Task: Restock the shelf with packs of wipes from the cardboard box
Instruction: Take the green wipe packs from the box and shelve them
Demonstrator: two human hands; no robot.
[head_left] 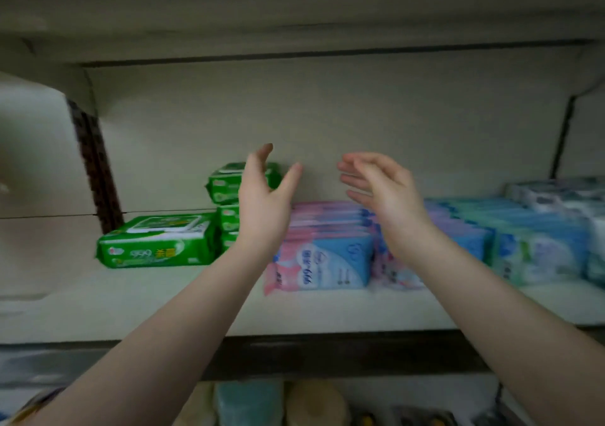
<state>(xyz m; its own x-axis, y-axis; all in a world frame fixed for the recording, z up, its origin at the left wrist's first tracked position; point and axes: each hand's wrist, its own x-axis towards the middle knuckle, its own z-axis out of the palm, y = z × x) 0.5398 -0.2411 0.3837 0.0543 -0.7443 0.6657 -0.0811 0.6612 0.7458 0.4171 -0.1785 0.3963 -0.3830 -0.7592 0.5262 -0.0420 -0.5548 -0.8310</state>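
Left hand (262,206), right hand (383,193) open, empty, above pink packs (324,245).

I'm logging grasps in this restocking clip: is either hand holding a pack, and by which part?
Nothing is held. The left hand and the right hand are both open, raised over the pink-and-blue packs.

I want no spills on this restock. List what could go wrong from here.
1. The left hand is raised right in front of the stack of green wipe packs. A sideways sweep could knock the top pack off.
2. The pink-and-blue packs stand on edge below both open hands. A nudge from the right hand might tip the front one forward toward the edge of the shelf.
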